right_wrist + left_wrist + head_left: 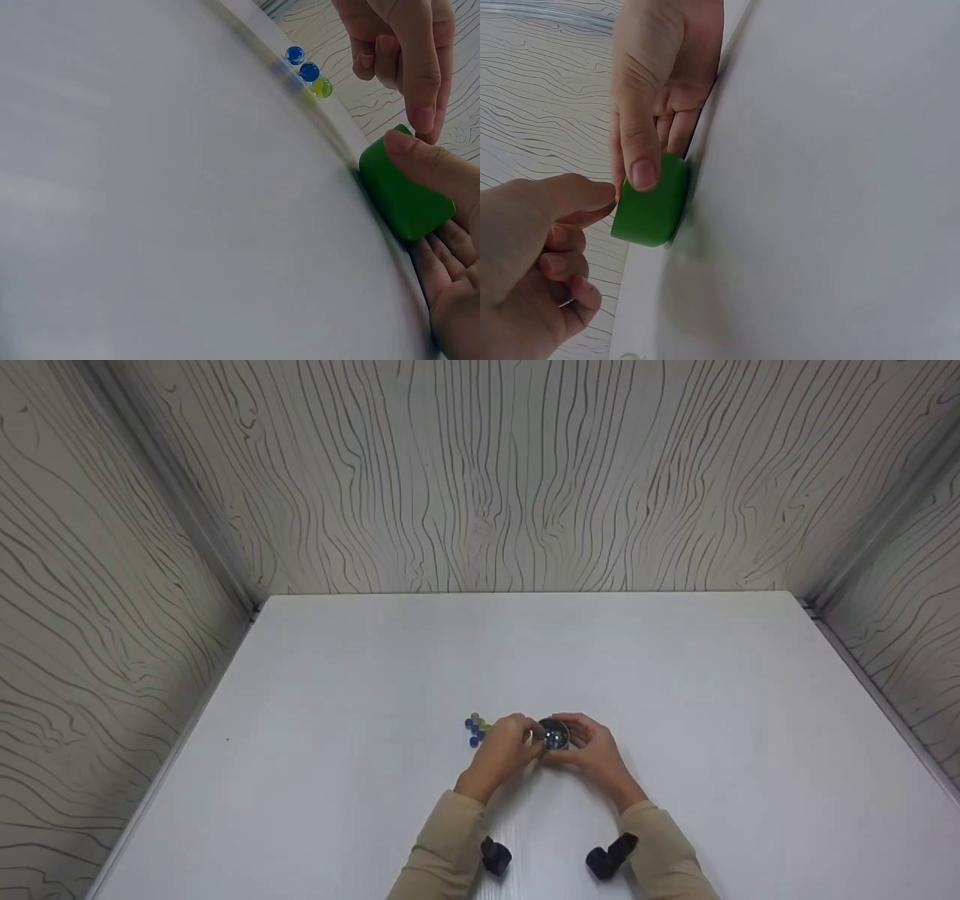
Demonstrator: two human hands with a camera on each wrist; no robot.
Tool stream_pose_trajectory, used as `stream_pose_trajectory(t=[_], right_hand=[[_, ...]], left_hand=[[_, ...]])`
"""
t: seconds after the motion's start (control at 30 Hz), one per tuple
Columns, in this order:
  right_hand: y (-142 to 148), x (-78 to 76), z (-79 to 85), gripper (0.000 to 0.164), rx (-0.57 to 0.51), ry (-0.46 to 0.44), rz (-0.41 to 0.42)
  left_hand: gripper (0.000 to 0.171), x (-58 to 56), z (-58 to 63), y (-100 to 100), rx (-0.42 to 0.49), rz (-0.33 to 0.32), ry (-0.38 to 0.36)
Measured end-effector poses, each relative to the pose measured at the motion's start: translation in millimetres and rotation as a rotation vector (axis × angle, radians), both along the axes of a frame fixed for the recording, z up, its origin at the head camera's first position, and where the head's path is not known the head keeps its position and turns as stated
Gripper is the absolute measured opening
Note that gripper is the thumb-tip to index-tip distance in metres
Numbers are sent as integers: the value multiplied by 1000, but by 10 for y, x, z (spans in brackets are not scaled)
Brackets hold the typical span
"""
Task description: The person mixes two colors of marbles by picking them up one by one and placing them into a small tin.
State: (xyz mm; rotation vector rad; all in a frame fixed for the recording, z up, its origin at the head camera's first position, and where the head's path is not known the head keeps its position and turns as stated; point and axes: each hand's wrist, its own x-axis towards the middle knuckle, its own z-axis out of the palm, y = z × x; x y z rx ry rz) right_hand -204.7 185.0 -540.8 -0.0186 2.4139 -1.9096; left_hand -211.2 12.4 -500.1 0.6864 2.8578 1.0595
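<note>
My right hand [596, 746] grips a small green bowl [656, 202], its thumb on the near wall and its fingers round the far side. Dark, shiny contents show inside the bowl in the head view. Over the rim's left side, my left hand [508, 746] brings thumb and index fingertips together; its other fingers are curled. Those tips are partly hidden behind the rim in the left wrist view, so I cannot tell whether they pinch anything. Several blue and yellow-green glass marbles [475, 728] lie on the white table, just left of the left hand.
The white table [360, 660] reaches to a wood-grain patterned back wall [487, 472], with similar panels on both sides. Black wrist mounts [496, 856] stick inward from both beige sleeves [442, 840]. A tiny dark speck [228, 739] marks the table at left.
</note>
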Motion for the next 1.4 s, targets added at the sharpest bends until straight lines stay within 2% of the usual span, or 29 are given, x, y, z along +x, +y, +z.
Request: stream_pose_trajectory(t=[0.47, 0.8, 1.17, 1.4], right_hand=[[1, -1, 4, 61, 3, 3, 0], [2, 5, 0, 64, 0, -28, -17], [-15, 9, 5, 62, 9, -10, -24], [-8, 6, 7, 64, 21, -1, -21]], left_hand=[[11, 11, 26, -48, 20, 12, -58], [12, 9, 34, -86, 16, 0, -2], [14, 12, 27, -156, 42, 36, -52], [15, 26, 2, -238, 80, 63, -46]])
